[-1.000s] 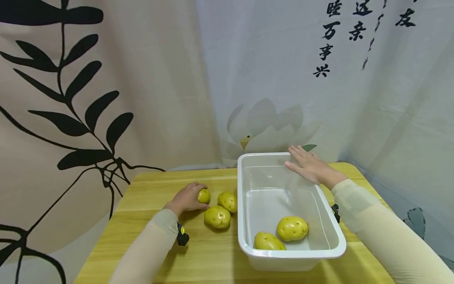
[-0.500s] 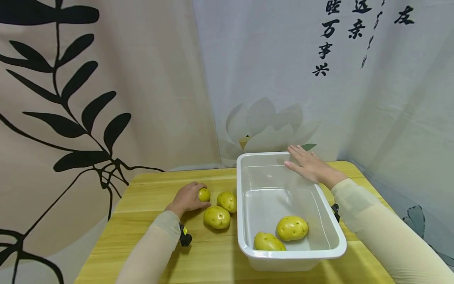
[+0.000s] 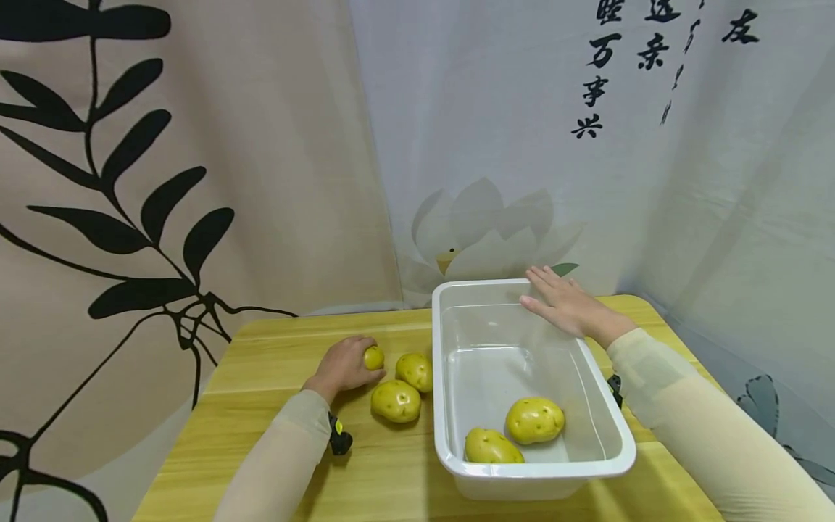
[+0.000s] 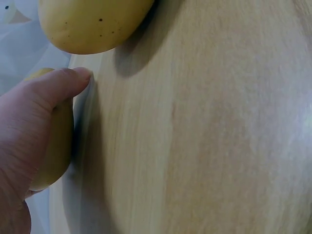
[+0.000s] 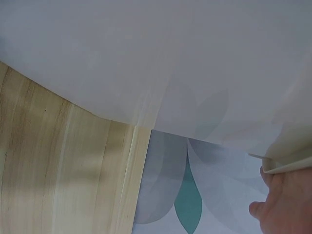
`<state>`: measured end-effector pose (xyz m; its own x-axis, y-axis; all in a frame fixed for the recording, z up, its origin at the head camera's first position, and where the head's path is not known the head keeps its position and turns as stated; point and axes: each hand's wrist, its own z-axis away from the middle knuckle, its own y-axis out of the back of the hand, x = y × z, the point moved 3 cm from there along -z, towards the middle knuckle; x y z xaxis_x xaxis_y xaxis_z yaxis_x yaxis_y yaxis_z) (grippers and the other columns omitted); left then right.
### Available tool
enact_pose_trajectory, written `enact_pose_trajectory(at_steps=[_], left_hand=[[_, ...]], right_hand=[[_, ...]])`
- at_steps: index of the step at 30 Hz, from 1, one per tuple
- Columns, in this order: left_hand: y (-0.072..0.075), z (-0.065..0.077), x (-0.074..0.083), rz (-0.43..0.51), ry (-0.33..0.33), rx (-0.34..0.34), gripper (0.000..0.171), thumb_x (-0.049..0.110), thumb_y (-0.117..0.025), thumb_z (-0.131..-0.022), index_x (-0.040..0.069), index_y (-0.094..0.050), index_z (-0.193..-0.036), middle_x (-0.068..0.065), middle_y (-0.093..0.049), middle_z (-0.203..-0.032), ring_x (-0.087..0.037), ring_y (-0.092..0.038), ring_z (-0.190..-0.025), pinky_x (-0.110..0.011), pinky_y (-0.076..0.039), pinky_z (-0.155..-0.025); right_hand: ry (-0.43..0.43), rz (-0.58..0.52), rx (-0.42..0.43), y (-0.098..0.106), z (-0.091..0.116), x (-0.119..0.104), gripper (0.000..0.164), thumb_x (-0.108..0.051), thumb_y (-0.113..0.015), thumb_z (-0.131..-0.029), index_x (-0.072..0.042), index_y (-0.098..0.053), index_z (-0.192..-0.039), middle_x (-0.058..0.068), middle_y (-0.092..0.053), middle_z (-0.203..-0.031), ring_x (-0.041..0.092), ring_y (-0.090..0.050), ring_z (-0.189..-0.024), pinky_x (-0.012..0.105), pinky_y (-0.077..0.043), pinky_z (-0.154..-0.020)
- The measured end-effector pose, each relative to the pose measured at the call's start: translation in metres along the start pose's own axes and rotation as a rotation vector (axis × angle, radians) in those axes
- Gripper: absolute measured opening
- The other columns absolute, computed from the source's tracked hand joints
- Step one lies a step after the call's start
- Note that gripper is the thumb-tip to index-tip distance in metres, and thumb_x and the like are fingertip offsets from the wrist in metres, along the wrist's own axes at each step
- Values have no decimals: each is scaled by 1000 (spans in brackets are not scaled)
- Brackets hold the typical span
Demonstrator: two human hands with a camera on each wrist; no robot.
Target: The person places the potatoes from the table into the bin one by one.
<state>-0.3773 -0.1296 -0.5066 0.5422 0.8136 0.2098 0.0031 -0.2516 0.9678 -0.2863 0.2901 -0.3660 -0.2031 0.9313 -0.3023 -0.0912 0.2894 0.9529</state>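
Observation:
In the head view my left hand curls round a yellow potato at table height. Seen from the left wrist, the thumb lies along the near side of that potato; most fingers are hidden. Two more potatoes, one at the front and one behind it, lie just right of this hand. My right hand rests with straight fingers on the far right rim of a white plastic bin. Inside the bin, one potato sits beside another near the front wall.
Everything stands on a light wooden table. A printed curtain hangs close behind the far edge. The bin's tall left wall stands close to the loose potatoes. A black wrist device hangs at the left cuff.
My left hand stays round the same potato, with only a slight shift at the wrist. The right hand and the bin hold their place; the head view drifts slightly.

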Motion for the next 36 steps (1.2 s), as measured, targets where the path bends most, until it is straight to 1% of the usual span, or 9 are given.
enact_pose_trajectory(at_steps=[9,13,17,21,24,28,33,36], left_hand=[[-2,3,-2,57,19,1,58,49,-77,-73,16,-62,-119,-7,-61,-121,-26,-59,-106,-44,-48,-87],[-1,3,-3,67,15,4,60,49,-78,-73,15,-62,-120,-8,-60,-122,-27,-58,-107,-44,-48,-87],[2,0,-3,70,3,25,59,47,-79,-72,15,-62,-119,-7,-62,-120,-25,-59,-106,-43,-49,-86],[7,-2,1,79,-11,31,56,46,-80,-71,16,-63,-116,-5,-63,-116,-23,-60,-101,-42,-49,-84],[15,-2,3,83,-15,28,56,46,-80,-72,16,-63,-117,-4,-63,-116,-23,-59,-101,-41,-49,-85],[25,0,7,71,-24,28,59,48,-79,-73,17,-62,-120,-4,-62,-120,-23,-58,-106,-42,-49,-86],[32,3,11,55,-31,29,61,51,-78,-73,18,-61,-122,-5,-60,-125,-25,-57,-111,-43,-48,-88],[38,5,14,52,-26,16,61,51,-77,-74,20,-60,-123,-4,-59,-127,-25,-56,-112,-43,-48,-88]], right_hand=[[3,4,-3,0,0,-1,76,-60,-27,-99,-10,-10,-155,12,-5,-160,33,3,-146,63,-1,-110],[8,2,0,0,0,-2,76,-59,-27,-100,-9,-10,-155,12,-5,-160,33,3,-146,63,-1,-110],[13,-6,6,1,0,-2,76,-58,-28,-100,-9,-10,-155,12,-5,-160,33,3,-146,63,0,-110],[19,-9,17,2,0,-2,76,-57,-29,-100,-7,-12,-154,13,-6,-160,34,2,-146,64,-1,-110],[19,-2,14,2,0,-3,76,-58,-28,-100,-8,-11,-154,13,-6,-160,34,2,-146,64,-1,-110],[10,2,-2,2,0,-4,77,-60,-27,-99,-10,-8,-155,11,-5,-160,33,4,-146,63,0,-110],[13,7,5,3,2,-5,77,-59,-27,-100,-8,-10,-155,14,-7,-160,35,2,-145,63,-1,-110],[16,16,8,4,3,-6,77,-59,-28,-100,-7,-12,-154,15,-8,-159,35,0,-145,62,-2,-110]])
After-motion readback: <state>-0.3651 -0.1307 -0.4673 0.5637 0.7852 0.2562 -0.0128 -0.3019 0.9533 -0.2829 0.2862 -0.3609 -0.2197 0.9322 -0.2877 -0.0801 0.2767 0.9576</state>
